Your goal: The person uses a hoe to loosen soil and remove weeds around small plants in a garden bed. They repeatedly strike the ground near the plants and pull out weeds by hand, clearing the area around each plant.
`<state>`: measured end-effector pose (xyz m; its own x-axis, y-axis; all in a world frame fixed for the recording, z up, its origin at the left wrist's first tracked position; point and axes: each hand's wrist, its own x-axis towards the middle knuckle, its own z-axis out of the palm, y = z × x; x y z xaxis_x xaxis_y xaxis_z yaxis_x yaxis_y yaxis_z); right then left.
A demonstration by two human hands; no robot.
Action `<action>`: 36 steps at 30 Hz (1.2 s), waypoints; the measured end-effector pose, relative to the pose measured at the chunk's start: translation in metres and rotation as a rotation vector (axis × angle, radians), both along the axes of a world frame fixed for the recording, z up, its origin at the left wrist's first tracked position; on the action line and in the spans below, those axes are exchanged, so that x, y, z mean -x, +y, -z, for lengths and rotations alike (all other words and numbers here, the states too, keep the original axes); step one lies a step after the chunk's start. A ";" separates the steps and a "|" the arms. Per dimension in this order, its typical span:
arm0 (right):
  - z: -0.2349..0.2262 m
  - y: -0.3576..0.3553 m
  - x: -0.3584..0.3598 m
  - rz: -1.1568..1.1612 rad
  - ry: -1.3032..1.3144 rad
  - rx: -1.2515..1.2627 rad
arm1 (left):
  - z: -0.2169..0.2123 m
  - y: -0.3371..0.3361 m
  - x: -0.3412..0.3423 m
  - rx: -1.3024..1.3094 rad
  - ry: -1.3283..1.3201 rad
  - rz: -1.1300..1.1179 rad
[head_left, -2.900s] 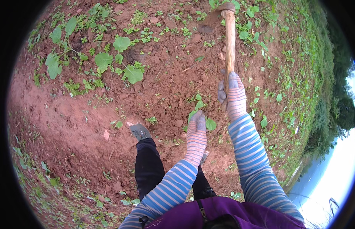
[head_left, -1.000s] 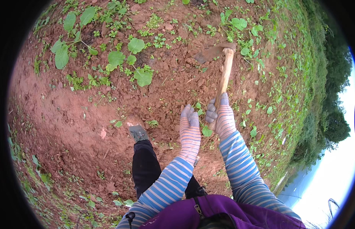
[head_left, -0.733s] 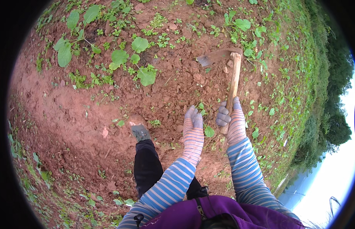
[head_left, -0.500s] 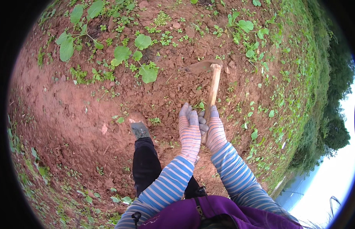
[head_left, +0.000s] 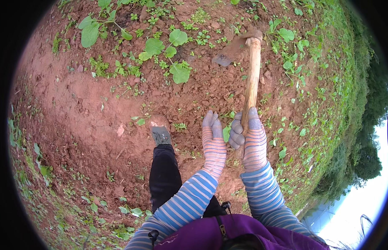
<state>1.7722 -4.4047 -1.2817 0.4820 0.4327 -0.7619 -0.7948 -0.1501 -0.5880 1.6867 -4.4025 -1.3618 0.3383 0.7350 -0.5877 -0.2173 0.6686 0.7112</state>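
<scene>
1. Nearest the body: left hand (head_left: 213, 139) off the handle, gloved fingers flat and spread, holding nothing. Half a second ago clasped beside the right.
2. Just right of it: right hand (head_left: 251, 137) wrapped tight round the wooden hoe handle (head_left: 251, 79), now the only grip.
3. Further out: hoe blade (head_left: 232, 51) swung up-right since then, resting on red soil (head_left: 77, 125) near leafy weeds (head_left: 171, 54). Likely reset between strokes.

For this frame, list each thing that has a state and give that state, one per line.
hoe: raised, blade clear of the soil
right hand: gloved, closed around the hoe handle
left hand: gloved, fingers extended, off the handle
soil: red, loosened in clods
leafy plants: rooted, upright
</scene>
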 end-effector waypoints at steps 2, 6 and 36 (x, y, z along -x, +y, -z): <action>0.004 0.008 0.001 -0.102 -0.142 -0.126 | 0.000 0.003 0.005 0.004 -0.023 -0.044; 0.034 0.029 0.013 -0.210 -0.118 -0.112 | -0.001 0.016 0.008 0.050 0.134 -0.123; 0.071 -0.032 0.029 -0.177 0.440 -0.059 | -0.007 0.020 0.023 0.356 0.032 -0.116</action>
<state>1.7436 -4.4368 -1.3523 0.0340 0.5275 -0.8488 -0.9353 -0.2825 -0.2130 1.6636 -4.3826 -1.3548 0.2419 0.5155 -0.8220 -0.2879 0.8472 0.4466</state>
